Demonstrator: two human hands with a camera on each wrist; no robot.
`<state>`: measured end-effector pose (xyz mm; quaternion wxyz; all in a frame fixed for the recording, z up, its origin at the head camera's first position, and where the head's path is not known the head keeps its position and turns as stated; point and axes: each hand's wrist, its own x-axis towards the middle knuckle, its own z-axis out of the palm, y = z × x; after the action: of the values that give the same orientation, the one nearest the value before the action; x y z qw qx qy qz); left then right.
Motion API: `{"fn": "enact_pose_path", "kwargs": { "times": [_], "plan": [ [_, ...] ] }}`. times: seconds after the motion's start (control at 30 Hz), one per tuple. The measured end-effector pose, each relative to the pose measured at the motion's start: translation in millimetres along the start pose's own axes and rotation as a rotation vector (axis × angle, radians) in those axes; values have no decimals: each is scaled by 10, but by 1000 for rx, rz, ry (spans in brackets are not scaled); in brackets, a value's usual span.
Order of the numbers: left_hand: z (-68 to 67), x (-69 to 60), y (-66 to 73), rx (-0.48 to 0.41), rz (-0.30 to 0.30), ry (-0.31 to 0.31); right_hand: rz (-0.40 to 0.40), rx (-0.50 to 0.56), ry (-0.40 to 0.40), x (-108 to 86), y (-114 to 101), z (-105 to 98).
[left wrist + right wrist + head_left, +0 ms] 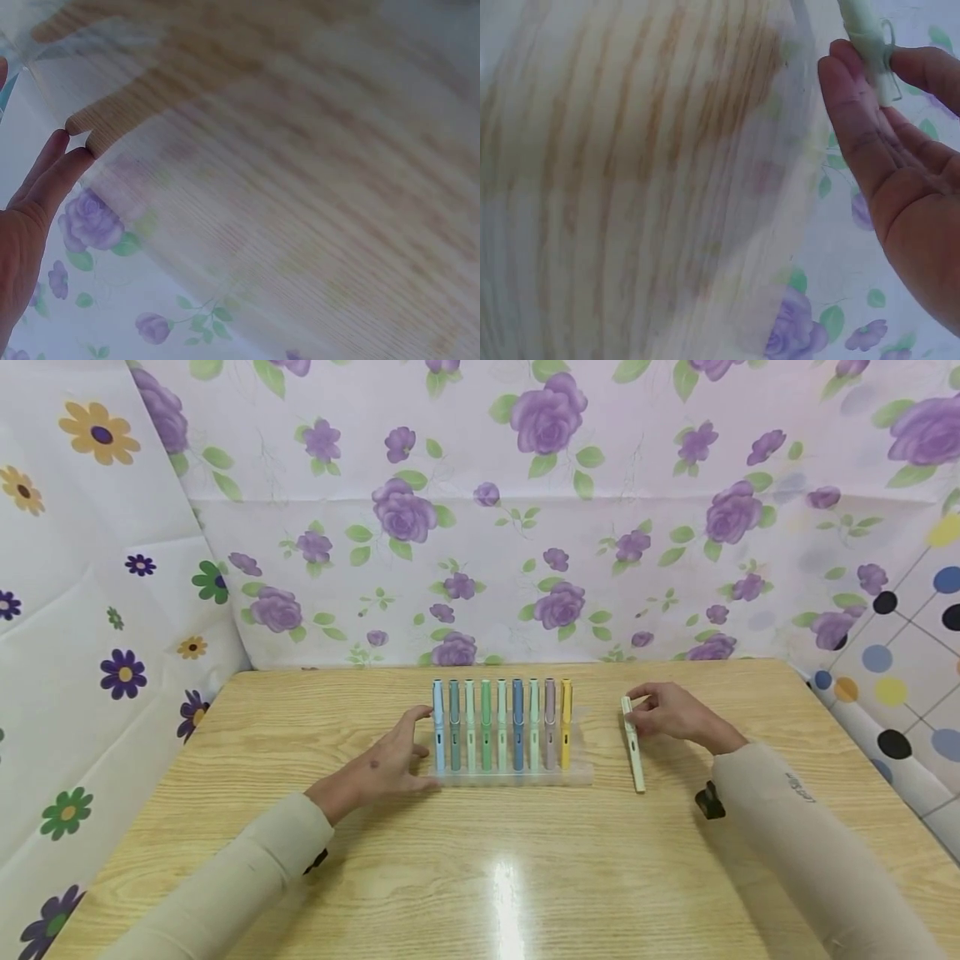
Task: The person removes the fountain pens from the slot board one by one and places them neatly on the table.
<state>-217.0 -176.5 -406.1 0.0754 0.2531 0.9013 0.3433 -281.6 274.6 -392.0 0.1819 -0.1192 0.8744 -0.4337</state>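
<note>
Several pens in blue, green, mauve and yellow [566,727] stand side by side in a clear rack [517,779] on the table. At the rack's left end is my left hand [386,762], fingers spread and relaxed, the fingertips at its edge. To the right of the rack, my right hand [667,714] pinches a pale green pen [634,752] by its upper, clip end; the pen slants with its other end toward me. The right wrist view shows thumb and fingers on this pen [870,45]. In the left wrist view the left hand [37,202] has its fingers extended.
The wooden table [450,877] runs up to a floral cloth [465,527] behind the rack. More patterned cloth hangs at the left [75,610] and a dotted one at the right [892,693].
</note>
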Motion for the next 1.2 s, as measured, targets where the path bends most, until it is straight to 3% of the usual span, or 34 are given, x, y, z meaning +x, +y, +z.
{"fn": "enact_pose_path", "kwargs": {
  "times": [0.47, 0.93, 1.2],
  "plan": [
    [-3, 5, -8, 19, 15, -6, 166, -122, 29, 70, -44, 70],
    [1, 10, -18, 1, 9, 7, 206, -72, 40, 99, 1, 82],
    [6, 5, -22, -24, 7, 11, 196, -94, 42, 104, -15, 137]
  ]
}}
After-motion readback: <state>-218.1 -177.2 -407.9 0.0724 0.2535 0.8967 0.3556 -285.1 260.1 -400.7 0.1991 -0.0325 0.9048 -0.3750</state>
